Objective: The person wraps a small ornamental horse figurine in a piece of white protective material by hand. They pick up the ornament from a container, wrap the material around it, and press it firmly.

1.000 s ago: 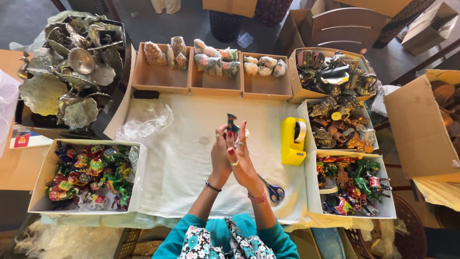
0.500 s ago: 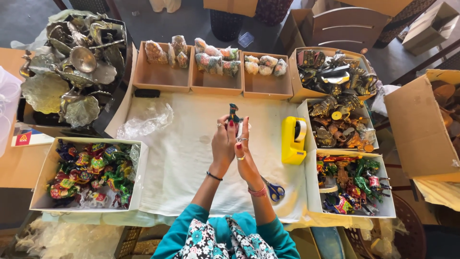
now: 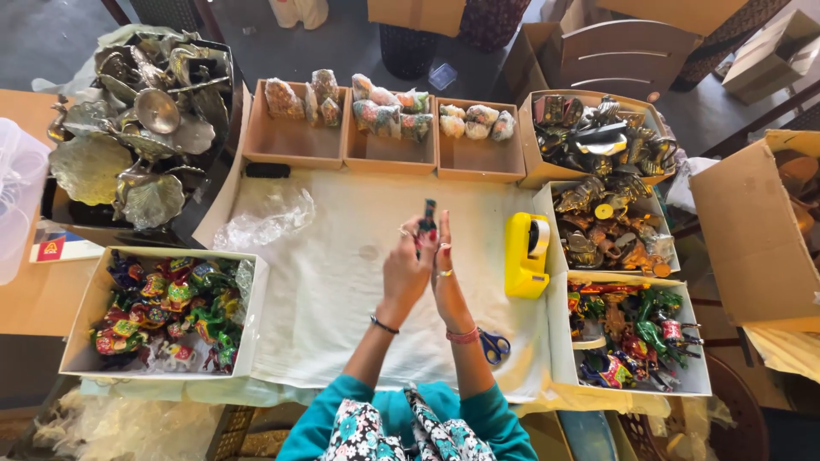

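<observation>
left hand [image 3: 405,275] | raised mid-worktop, fingers clamped on small dark figurine [image 3: 427,215] | right hand [image 3: 444,277] | pressed alongside, fingers closed on it

Bright, even daylight (soft shadows only), sharp centre, slightly warped edges.

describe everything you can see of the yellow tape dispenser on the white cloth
The yellow plastic tape dispenser is a chunky block seen from above, lying on the white cloth. A roll of pale tape sits in a dark wheel at its far end. It lies beside the white tray of brass figurines, seemingly against its edge, to the right of the raised right hand. No hand touches it.
</observation>
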